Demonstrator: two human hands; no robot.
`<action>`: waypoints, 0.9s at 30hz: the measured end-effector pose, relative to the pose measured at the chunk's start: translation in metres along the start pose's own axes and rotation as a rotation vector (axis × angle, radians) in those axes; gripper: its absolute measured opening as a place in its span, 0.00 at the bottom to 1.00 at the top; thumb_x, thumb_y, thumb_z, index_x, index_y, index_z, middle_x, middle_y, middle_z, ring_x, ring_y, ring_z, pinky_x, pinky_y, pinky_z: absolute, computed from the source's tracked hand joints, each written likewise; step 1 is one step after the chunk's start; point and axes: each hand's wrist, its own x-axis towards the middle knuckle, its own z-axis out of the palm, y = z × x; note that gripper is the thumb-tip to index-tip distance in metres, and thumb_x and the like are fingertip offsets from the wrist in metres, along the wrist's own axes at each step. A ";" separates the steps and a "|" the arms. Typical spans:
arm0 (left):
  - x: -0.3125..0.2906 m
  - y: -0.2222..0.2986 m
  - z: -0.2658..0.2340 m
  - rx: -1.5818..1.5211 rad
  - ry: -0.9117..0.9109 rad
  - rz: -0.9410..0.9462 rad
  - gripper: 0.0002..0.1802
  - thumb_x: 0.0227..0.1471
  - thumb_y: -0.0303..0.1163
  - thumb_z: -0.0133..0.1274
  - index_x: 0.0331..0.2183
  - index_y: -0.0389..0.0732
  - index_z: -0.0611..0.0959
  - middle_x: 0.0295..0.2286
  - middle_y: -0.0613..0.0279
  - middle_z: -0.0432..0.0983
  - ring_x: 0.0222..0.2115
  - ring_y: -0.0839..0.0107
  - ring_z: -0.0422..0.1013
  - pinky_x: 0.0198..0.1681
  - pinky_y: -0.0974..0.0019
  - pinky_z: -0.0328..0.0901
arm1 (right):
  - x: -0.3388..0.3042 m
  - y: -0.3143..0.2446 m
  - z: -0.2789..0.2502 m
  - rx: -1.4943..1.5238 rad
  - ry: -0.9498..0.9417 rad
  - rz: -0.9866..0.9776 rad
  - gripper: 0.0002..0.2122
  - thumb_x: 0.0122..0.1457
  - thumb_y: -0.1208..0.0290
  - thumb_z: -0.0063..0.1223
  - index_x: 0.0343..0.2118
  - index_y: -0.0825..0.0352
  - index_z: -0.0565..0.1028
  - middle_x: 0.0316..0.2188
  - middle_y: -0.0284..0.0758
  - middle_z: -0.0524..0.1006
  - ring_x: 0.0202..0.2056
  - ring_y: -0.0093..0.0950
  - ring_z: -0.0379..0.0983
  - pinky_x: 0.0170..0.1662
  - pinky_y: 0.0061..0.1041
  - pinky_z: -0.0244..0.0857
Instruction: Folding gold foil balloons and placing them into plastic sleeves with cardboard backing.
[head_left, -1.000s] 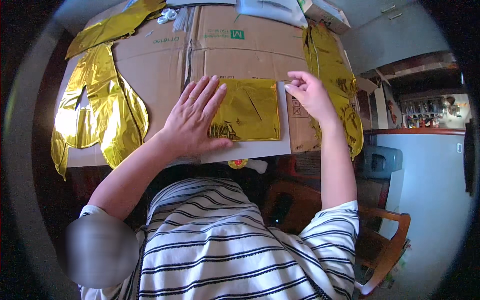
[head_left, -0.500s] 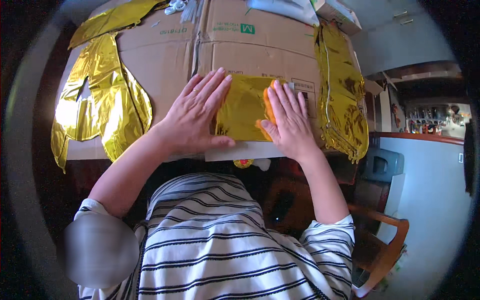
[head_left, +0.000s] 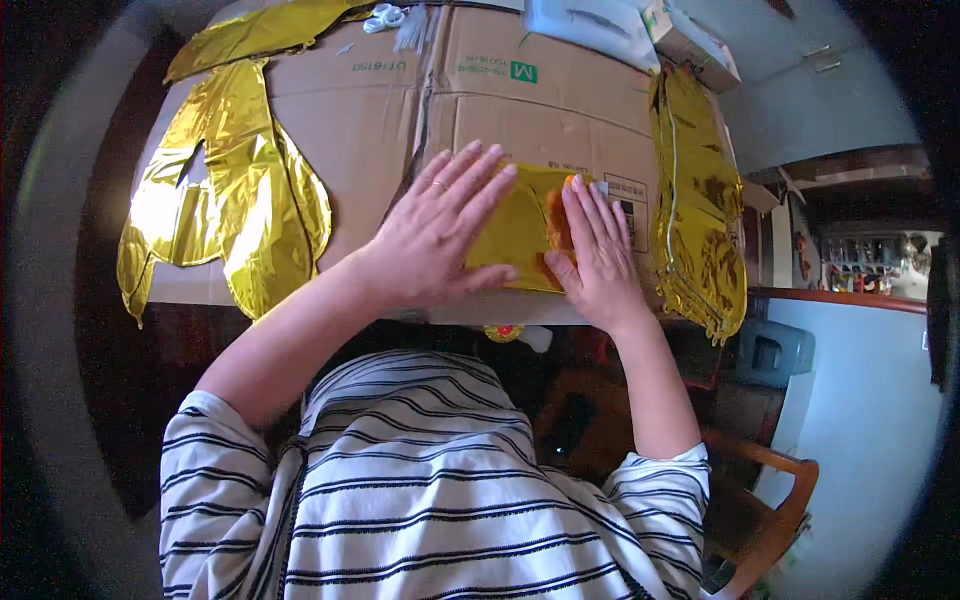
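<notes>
A flat rectangle of shiny gold foil [head_left: 522, 215] lies on the cardboard [head_left: 340, 140] in front of me. My left hand [head_left: 435, 230] is over its left end, fingers stretched out, thumb pointing right; whether the palm touches the foil I cannot tell. Flat on the right end rests my right hand [head_left: 603, 255], fingers extended, with an orange patch in the foil along its inner edge, seemingly a reflection. To the left lies a large crinkled gold foil balloon skin [head_left: 250, 210] with a hole in it. A long folded strip of gold foil [head_left: 700, 200] runs along the right side.
At the back are white-handled scissors [head_left: 385, 17], thin pale sticks [head_left: 415, 30], another gold foil piece [head_left: 255, 40], a clear plastic bag [head_left: 590, 30] and a white box [head_left: 690, 45]. A wooden chair [head_left: 790, 510] and a grey plastic stool [head_left: 780, 340] stand right of me.
The whole view has shifted, so things sit farther right in it. My left hand has slid rightward over the foil's left end. My right hand stays on the right end.
</notes>
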 end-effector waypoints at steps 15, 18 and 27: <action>0.007 0.000 0.021 0.115 -0.103 -0.022 0.55 0.50 0.66 0.51 0.65 0.35 0.56 0.65 0.42 0.47 0.67 0.46 0.41 0.69 0.46 0.36 | -0.021 -0.003 -0.053 0.142 0.145 0.513 0.11 0.56 0.64 0.61 0.30 0.69 0.76 0.31 0.46 0.79 0.34 0.44 0.78 0.34 0.38 0.70; 0.006 -0.002 0.021 0.118 -0.106 -0.015 0.56 0.50 0.66 0.51 0.65 0.35 0.56 0.65 0.41 0.47 0.67 0.45 0.42 0.69 0.46 0.37 | -0.048 -0.027 -0.054 -0.023 -0.018 0.718 0.18 0.57 0.57 0.61 0.20 0.68 0.75 0.19 0.44 0.76 0.23 0.44 0.75 0.29 0.39 0.67; 0.007 -0.003 0.021 0.197 -0.099 0.010 0.56 0.51 0.70 0.45 0.65 0.35 0.58 0.64 0.40 0.51 0.67 0.46 0.46 0.69 0.47 0.37 | -0.095 -0.045 -0.002 1.074 0.130 1.084 0.19 0.63 0.55 0.55 0.34 0.71 0.79 0.22 0.36 0.81 0.17 0.19 0.73 0.23 0.17 0.64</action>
